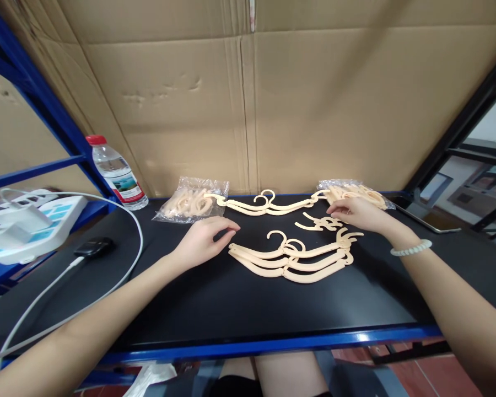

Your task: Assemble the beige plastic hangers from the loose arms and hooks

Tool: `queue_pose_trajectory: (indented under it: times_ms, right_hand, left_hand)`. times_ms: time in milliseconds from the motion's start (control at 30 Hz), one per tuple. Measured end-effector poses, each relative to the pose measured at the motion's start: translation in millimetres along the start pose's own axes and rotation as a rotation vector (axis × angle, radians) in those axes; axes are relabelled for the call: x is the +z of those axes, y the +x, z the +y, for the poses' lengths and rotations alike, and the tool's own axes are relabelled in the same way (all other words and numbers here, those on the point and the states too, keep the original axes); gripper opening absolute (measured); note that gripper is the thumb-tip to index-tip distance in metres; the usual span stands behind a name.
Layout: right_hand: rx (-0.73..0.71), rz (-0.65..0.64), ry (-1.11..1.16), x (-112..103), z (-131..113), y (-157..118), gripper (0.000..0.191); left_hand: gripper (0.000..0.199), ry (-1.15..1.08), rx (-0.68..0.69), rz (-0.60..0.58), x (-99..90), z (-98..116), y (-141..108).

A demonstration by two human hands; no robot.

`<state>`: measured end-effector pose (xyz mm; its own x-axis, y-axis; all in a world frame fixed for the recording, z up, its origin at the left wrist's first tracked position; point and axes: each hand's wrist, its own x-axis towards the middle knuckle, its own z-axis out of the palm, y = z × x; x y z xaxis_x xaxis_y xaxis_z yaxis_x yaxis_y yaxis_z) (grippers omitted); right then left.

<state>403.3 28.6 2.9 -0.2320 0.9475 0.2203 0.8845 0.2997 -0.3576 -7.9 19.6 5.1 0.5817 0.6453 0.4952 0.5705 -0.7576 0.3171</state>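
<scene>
My left hand hovers just left of a group of cream plastic clothes hangers, its thumb apart from the fingers and nothing in it. These folding hangers lie overlapped on the black table, hooks pointing away from me. Over a small pile of loose hook-shaped pieces is my right hand, fingers slightly bent and apart; contact with the pieces cannot be made out. Behind them another pair of cream hangers lies across the back of the table.
Clear plastic bags of cream parts lie at the back left and back right. A water bottle, a power strip and a looping white cable are on the left. A dark flat device lies right; cardboard stands behind.
</scene>
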Motion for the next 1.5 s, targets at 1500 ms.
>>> queue_pose_trajectory:
  times_ms: [1500]
  right_hand:
    - [-0.107, -0.115, 0.208, 13.4, -23.6, 2.4, 0.023]
  left_hand:
    - [0.018, 0.010, 0.173, -0.087, 10.6, -0.6, -6.3]
